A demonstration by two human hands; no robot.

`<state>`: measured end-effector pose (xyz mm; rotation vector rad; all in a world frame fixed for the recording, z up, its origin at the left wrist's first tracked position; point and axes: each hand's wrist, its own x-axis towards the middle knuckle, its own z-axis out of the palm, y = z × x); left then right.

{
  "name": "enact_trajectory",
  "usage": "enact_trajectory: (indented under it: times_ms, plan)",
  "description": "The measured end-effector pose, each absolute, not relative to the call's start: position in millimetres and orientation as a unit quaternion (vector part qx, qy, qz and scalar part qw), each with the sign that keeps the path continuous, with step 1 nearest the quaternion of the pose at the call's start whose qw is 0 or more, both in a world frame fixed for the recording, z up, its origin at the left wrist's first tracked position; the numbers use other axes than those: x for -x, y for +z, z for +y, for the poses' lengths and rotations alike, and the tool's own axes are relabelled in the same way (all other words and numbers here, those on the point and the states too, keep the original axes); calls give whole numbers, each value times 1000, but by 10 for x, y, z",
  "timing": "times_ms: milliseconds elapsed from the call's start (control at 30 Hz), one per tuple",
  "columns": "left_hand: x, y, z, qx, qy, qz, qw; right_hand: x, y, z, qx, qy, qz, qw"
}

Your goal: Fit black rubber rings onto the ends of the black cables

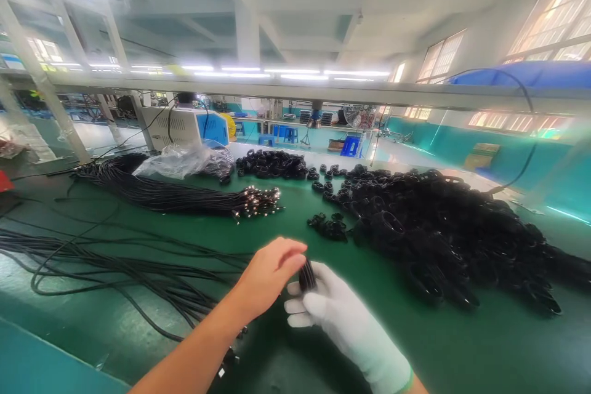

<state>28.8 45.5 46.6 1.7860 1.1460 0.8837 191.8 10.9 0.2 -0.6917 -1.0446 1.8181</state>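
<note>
My right hand (318,301), in a white glove, holds a small black ring-shaped part (307,276) between thumb and fingers. Bare, my left hand (272,271) reaches over the left side of that part, its fingers bent toward it; whether the fingertips grip anything is hidden. Loose black cables (138,265) run across the green table (277,357) from the left, some passing behind and under my left forearm. Small connector ends lie below my left wrist.
A large heap of black rings (415,221) covers the right side. Behind are a smaller ring pile (272,164), a cable bundle (184,196) with metallic ends, a clear plastic bag (180,160) and a white-and-blue machine (178,126). A metal rail (277,90) crosses above.
</note>
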Motion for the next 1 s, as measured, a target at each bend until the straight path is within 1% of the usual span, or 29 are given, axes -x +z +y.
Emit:
enact_trajectory:
  times_ms: [67, 167, 333, 467, 700, 900, 1000]
  plan:
    - [-284, 432, 382, -660, 348, 481, 460, -1918, 19, 116, 289, 738, -416, 446]
    - [-294, 368, 285, -597, 331, 459, 569, -1881, 21, 129, 310, 731, -424, 434]
    - [-354, 211, 211, -529, 370, 428, 632, -1841, 19, 122, 340, 704, -457, 425]
    - [-340, 86, 227, -520, 383, 392, 655, -1830, 26, 104, 288, 727, -453, 428]
    - [-266, 80, 302, -534, 356, 362, 676, -1803, -60, 118, 287, 750, -394, 446]
    - [-311, 72, 296, -530, 370, 397, 651, -1828, -94, 111, 258, 768, -390, 438]
    - [-289, 68, 306, -549, 346, 406, 643, -1834, -113, 107, 249, 775, -382, 437]
